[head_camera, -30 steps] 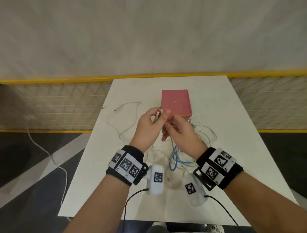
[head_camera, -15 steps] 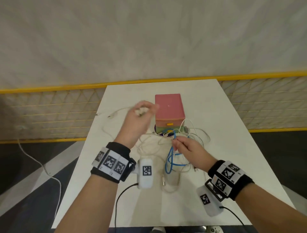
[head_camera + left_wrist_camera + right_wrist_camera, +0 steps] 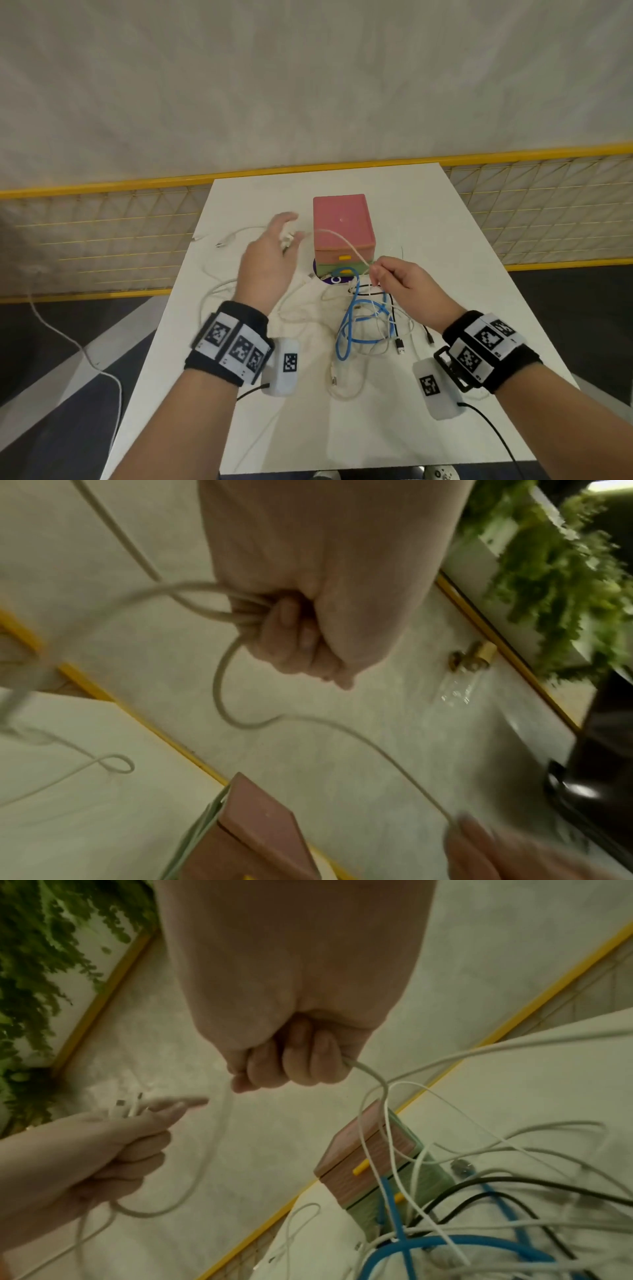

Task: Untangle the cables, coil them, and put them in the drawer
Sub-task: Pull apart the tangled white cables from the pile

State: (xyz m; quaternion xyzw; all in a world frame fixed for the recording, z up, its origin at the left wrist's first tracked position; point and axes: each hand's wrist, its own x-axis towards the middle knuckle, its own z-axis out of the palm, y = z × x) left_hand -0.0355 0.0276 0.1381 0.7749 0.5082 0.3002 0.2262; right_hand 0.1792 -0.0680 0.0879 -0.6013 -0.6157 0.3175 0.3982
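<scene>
Thin white cable (image 3: 346, 244) btwn hands (image 3: 270, 260)

Both forearms are bare. Each wrist wears a black band (image 3: 228, 342) faced with white square-patterned marker tags (image 3: 486, 339). Beneath each wrist hangs a white camera pod (image 3: 283, 367) bearing one tag and trailing a black cable (image 3: 493, 426).

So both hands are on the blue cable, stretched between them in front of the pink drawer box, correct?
Not the blue one. The head view shows the left hand and right hand holding a white cable stretched between them in front of the pink drawer box. The blue cable lies on the table in the tangle.
</scene>
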